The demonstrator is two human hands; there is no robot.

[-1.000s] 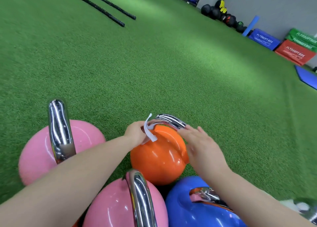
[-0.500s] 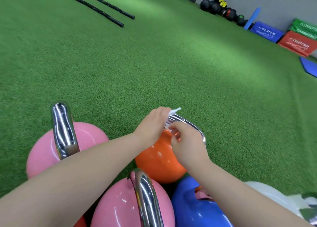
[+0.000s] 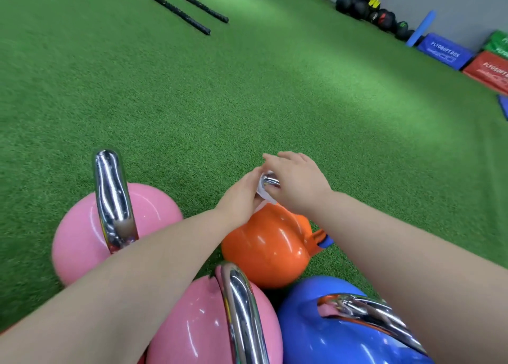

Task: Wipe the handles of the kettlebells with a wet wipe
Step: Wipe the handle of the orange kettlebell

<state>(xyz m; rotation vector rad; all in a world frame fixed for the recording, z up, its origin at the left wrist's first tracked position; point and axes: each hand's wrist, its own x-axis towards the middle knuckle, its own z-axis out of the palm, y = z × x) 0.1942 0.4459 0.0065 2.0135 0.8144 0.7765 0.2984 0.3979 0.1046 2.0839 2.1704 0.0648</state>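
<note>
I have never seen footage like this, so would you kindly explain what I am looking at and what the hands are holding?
No machine here: a person wears a camera on the head, looking down at their own bare hands. On the green artificial turf stand glossy kettlebells with chrome handles: two pink, one blue, one orange. The left hand presses a white wet wipe around the orange kettlebell's chrome handle, while the right hand rests over that handle with its fingers extended. Gym gear lies by the far wall.

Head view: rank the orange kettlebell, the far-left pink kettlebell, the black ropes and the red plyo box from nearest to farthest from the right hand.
1. Orange kettlebell, directly under the right hand.
2. Pink kettlebell, left.
3. Red plyo box and black ropes: both far across the turf, too close to call.
</note>
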